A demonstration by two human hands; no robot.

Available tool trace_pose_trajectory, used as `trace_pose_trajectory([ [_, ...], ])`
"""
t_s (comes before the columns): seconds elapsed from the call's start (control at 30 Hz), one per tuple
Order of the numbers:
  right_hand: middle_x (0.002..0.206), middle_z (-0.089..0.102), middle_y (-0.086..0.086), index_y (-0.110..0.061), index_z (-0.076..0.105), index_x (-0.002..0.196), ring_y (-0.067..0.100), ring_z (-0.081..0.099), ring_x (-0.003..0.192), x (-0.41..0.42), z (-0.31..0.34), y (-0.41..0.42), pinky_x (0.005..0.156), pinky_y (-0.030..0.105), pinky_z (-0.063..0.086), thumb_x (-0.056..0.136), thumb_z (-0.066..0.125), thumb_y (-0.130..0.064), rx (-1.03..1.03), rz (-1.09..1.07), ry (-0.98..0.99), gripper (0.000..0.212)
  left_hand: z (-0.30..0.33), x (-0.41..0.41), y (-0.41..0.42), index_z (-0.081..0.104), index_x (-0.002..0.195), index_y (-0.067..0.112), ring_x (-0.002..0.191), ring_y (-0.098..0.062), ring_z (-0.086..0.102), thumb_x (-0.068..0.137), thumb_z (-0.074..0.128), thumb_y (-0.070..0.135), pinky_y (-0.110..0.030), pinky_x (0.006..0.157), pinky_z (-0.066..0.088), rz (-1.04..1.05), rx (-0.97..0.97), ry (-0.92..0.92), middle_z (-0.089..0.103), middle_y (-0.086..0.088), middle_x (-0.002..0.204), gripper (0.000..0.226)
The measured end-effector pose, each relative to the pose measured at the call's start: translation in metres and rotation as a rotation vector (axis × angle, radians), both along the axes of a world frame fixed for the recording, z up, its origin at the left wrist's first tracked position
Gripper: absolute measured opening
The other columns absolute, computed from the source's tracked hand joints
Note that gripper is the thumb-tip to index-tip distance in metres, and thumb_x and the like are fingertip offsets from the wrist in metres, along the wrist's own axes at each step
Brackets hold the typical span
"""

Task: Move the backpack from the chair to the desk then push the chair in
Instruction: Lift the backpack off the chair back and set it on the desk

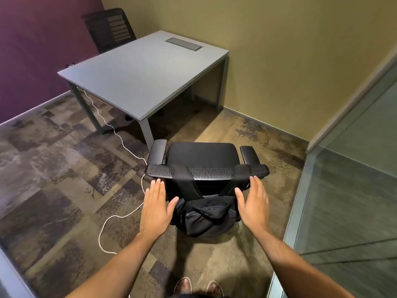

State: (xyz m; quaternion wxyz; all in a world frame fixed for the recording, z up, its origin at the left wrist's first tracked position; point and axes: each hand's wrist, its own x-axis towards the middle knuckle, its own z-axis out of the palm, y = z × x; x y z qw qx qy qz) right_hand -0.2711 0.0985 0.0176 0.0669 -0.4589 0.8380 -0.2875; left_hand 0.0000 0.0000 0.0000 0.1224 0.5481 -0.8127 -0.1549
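A black backpack (206,218) hangs behind a black office chair (203,157), its two straps looped over the top of the mesh backrest. The chair stands pulled out from the grey desk (137,76), seat facing the desk. My left hand (155,206) is open with flat fingers just left of the backpack, thumb close to its upper left corner. On the other side, my right hand (253,204) is spread open beside the right strap. Neither hand grips anything.
A white cable (120,136) snakes across the carpet from under the desk to left of the chair. A second black chair (109,29) stands behind the desk by the purple wall. A glass partition (352,201) is at right. A cable hatch (183,44) sits in the desktop.
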Motion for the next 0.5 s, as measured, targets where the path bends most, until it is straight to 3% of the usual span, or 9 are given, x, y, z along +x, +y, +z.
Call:
trace_pose_trajectory([
  [0.1, 0.133, 0.049, 0.02, 0.0, 0.048, 0.132, 0.037, 0.051, 0.121, 0.001, 0.0, -0.011, 0.1, 0.048, 0.043, 0.097, 0.057, -0.032, -0.107, -0.217, -0.3, 0.048, 0.003, -0.01, -0.004, 0.043, 0.142, -0.002, 0.144, -0.032, 0.033, 0.098, 0.041, 0.05, -0.042, 0.12, 0.023, 0.073, 0.009, 0.088, 0.044, -0.019, 0.149, 0.068],
  [0.2, 0.126, 0.052, 0.016, 0.002, 0.048, 0.133, 0.03, 0.056, 0.113, -0.001, -0.003, -0.021, 0.096, 0.036, 0.041, 0.099, 0.054, -0.029, -0.009, -0.228, -0.529, 0.047, 0.009, -0.025, -0.009, 0.056, 0.129, 0.002, 0.129, -0.032, 0.048, 0.099, 0.05, 0.04, -0.042, 0.109, 0.037, 0.085, 0.173, 0.23, 0.057, -0.015, 0.132, 0.049],
  [0.23, 0.12, 0.054, 0.016, 0.003, 0.048, 0.132, 0.029, 0.056, 0.109, -0.004, -0.006, -0.024, 0.096, 0.037, 0.041, 0.1, 0.054, -0.026, -0.008, -0.212, -0.573, 0.044, 0.007, -0.03, -0.012, 0.059, 0.122, 0.003, 0.124, -0.03, 0.051, 0.098, 0.051, 0.038, -0.041, 0.106, 0.039, 0.076, 0.22, 0.307, 0.06, -0.013, 0.125, 0.043],
  [0.3, 0.099, 0.054, 0.013, 0.0, 0.052, 0.117, 0.027, 0.054, 0.094, -0.009, -0.008, -0.028, 0.088, 0.041, 0.043, 0.1, 0.054, -0.02, -0.033, -0.208, -0.661, 0.026, 0.003, -0.036, -0.019, 0.061, 0.116, 0.004, 0.119, -0.027, 0.055, 0.097, 0.055, 0.034, -0.041, 0.103, 0.041, 0.091, 0.284, 0.401, 0.063, -0.011, 0.121, 0.037],
  [0.37, 0.08, 0.049, 0.006, -0.008, 0.049, 0.094, 0.022, 0.047, 0.077, -0.016, -0.01, -0.027, 0.072, 0.036, 0.038, 0.1, 0.053, -0.018, -0.059, -0.192, -0.68, 0.012, 0.0, -0.04, -0.025, 0.062, 0.116, 0.002, 0.112, -0.027, 0.059, 0.095, 0.06, 0.029, -0.044, 0.102, 0.044, 0.201, 0.411, 0.53, 0.066, -0.014, 0.117, 0.034],
  [0.43, 0.065, 0.036, 0.0, -0.013, 0.04, 0.078, 0.018, 0.034, 0.063, -0.021, -0.01, -0.026, 0.061, 0.035, 0.027, 0.099, 0.054, -0.015, -0.085, -0.157, -0.694, 0.026, -0.004, -0.044, -0.028, 0.059, 0.101, 0.001, 0.091, -0.024, 0.059, 0.094, 0.063, 0.019, -0.041, 0.091, 0.048, 0.276, 0.542, 0.71, 0.066, -0.013, 0.093, 0.019],
  [0.5, 0.062, 0.028, -0.001, -0.017, 0.033, 0.071, 0.014, 0.025, 0.058, -0.026, -0.009, -0.025, 0.057, 0.034, 0.02, 0.099, 0.055, -0.013, -0.088, -0.119, -0.737, 0.036, -0.006, -0.047, -0.028, 0.053, 0.088, 0.002, 0.08, -0.02, 0.047, 0.093, 0.063, 0.01, -0.036, 0.079, 0.041, 0.277, 0.6, 0.806, 0.054, -0.008, 0.076, 0.014],
])
